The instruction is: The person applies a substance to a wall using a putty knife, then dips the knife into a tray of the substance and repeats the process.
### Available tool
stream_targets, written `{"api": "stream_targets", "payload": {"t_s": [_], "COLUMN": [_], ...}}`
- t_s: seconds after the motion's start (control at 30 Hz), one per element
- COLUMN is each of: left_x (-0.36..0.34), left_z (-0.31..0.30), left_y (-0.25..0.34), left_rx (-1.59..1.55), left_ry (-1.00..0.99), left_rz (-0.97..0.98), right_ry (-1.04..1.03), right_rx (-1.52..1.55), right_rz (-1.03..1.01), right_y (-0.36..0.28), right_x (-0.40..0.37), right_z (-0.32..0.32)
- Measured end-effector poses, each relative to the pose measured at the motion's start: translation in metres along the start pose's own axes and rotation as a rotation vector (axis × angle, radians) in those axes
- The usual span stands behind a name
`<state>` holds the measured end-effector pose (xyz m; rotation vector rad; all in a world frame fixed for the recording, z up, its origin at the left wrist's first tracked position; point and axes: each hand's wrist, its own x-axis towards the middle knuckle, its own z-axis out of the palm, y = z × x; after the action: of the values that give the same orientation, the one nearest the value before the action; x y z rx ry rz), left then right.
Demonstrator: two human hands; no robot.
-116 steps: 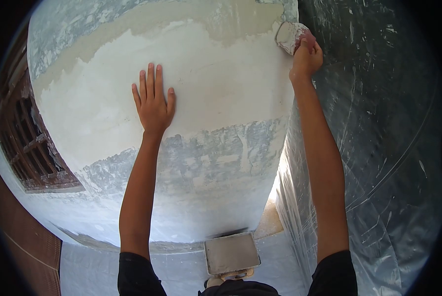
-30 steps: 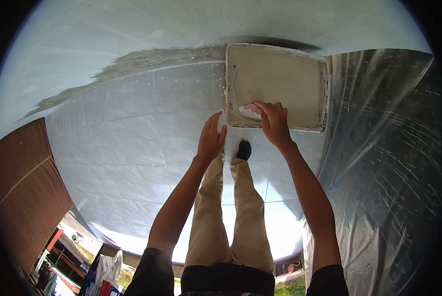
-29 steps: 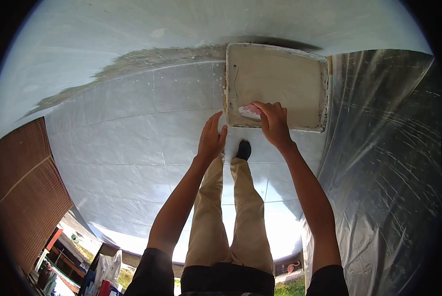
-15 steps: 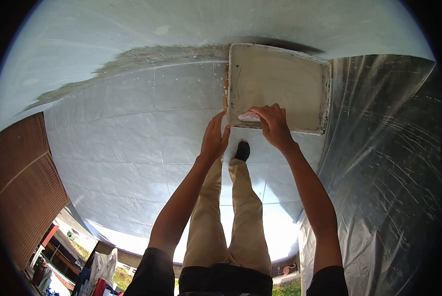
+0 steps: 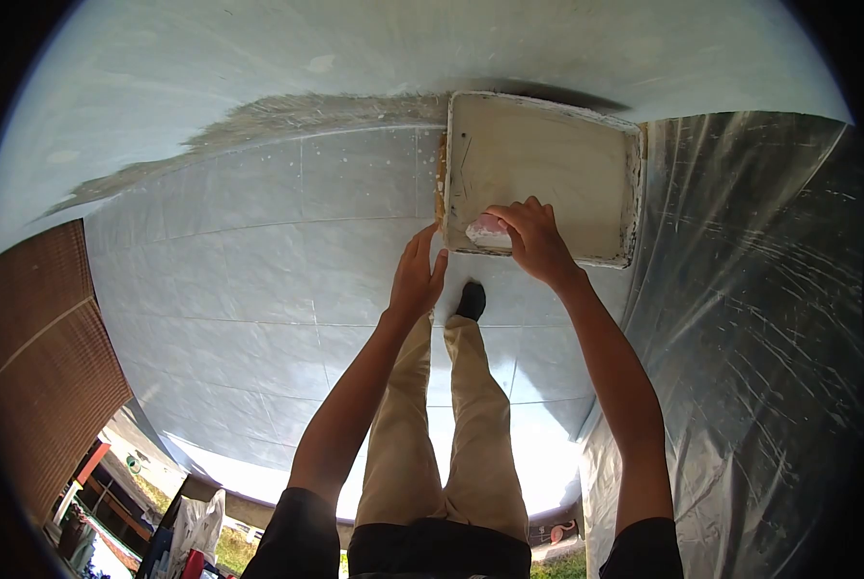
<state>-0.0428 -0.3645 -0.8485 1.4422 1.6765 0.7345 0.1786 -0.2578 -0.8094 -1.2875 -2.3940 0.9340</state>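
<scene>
Right hand: fingers gripped the pink spreader.
Pink spreader: sat within the tray's near left corner.
Left hand: fingers were straight, seemingly unladen; tray contact couldn't be told.
Spill risk: pressing hard on the rim might have tipped paste out.

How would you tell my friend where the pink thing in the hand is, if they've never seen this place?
Start with the large pale wall, then the rectangular tray with a crusty whitish rim near its base. At the tray's near left corner, the bare right hand holds a small pink tool smeared with white. Its pink sets it apart from the beige paste beside it.
</scene>
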Motion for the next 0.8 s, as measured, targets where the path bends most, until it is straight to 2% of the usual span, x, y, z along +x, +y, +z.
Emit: {"api": "stream_targets", "payload": {"t_s": [0.37, 0.43, 0.47, 0.53, 0.57, 0.63, 0.67, 0.73, 0.77, 0.8], "left_x": [-0.003, -0.004, -0.005, -0.005, -0.005, -0.003, -0.002, 0.005, 0.009, 0.015], "left_z": [-0.011, -0.015, -0.018, -0.025, -0.028, -0.04, -0.047, -0.064, -0.074, -0.084], "left_y": [-0.007, -0.008, -0.007, -0.004, -0.001, 0.009, 0.016, 0.035, 0.047, 0.06], "left_rx": [0.009, 0.016, 0.015, 0.029, 0.029, 0.026, 0.029, 0.032, 0.031, 0.035], "left_ry": [0.029, 0.035, 0.039, 0.05, 0.057, 0.053, 0.06, 0.052, 0.047, 0.063], "left_rz": [0.025, 0.017, 0.025, 0.035, 0.048, 0.042, 0.059, 0.088, 0.096, 0.127], "right_ry": [-0.02, -0.22, -0.213, -0.214, -0.202, -0.177, -0.161, -0.091, -0.071, -0.037], "right_rx": [-0.037, -0.031, -0.035, 0.178, 0.173, 0.457, 0.454, 0.913, 0.907, 1.064], "right_rz": [0.024, 0.194, 0.191, 0.423, 0.416, 0.654, 0.643, 0.776, 0.749, 0.735], "right_y": [0.014, 0.02, 0.022, 0.026, 0.027, 0.022, 0.016, 0.002, -0.007, -0.016], "right_x": [0.014, 0.019, 0.019, 0.02, 0.019, 0.014, 0.01, 0.008, 0.006, 0.003], "right_z": [-0.012, -0.024, -0.028, -0.036, -0.042, -0.058, -0.067, -0.089, -0.101, -0.114]}}
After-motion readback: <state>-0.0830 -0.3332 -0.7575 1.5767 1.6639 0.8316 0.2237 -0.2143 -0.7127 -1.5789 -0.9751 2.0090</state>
